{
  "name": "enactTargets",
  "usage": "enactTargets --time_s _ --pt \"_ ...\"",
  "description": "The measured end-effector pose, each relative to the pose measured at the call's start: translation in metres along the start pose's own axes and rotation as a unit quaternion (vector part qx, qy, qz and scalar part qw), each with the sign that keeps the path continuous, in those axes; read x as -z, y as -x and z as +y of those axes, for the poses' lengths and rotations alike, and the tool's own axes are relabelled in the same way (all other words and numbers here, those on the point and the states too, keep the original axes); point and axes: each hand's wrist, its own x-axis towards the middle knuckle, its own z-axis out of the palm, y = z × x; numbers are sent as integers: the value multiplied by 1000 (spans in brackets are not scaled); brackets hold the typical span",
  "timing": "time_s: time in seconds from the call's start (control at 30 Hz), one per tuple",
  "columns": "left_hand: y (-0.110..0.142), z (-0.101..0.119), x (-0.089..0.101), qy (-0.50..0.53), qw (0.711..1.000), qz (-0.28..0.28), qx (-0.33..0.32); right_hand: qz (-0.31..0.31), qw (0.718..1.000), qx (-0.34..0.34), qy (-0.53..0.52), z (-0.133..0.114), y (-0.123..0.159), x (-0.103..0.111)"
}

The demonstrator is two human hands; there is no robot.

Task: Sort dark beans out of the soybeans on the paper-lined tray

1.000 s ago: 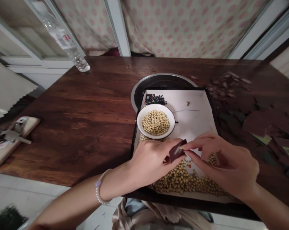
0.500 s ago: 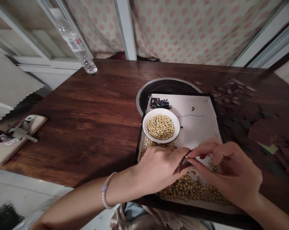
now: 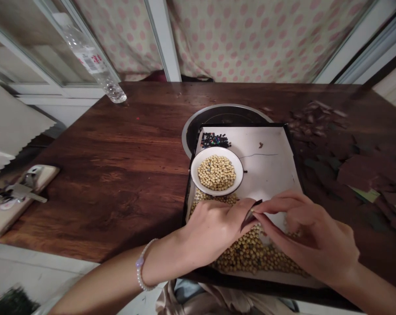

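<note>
My left hand [image 3: 214, 229] is closed over the tray, pinching a folded dark brown piece of sandpaper [image 3: 247, 218] between thumb and fingers. Right beside it, the thumb and forefinger of my right hand [image 3: 311, 236] grip a small yellowish bead [image 3: 252, 210] against the sandpaper; the fingertips hide most of it. Below both hands many loose tan beads [image 3: 253, 258] cover the near part of the white-lined black tray [image 3: 270, 175]. A white bowl [image 3: 194, 170] full of similar beads stands in the tray's left side, beyond my left hand.
Small black beads [image 3: 214, 140] lie in the tray's far left corner. A round black plate [image 3: 198, 131] is partly under the tray. Brown sheet scraps [image 3: 358, 175] cover the table's right side. A plastic bottle [image 3: 92, 63] stands at the back left; a metal clamp device [image 3: 23, 190] sits at left.
My fingertips have turned slightly, so the bead and sandpaper show less. Both hands stay together over the tray; the whole view has shifted a little.
</note>
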Motion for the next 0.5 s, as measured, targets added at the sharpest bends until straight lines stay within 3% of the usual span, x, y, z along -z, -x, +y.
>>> enactTargets --time_s 0.23,0.5 --pt "0 -2 -3 -15 1000 10 -5 22 1000 0 10 0 -2 1" --pt "0 -2 -4 -17 1000 24 -11 6 1000 12 -2 0 -4 0"
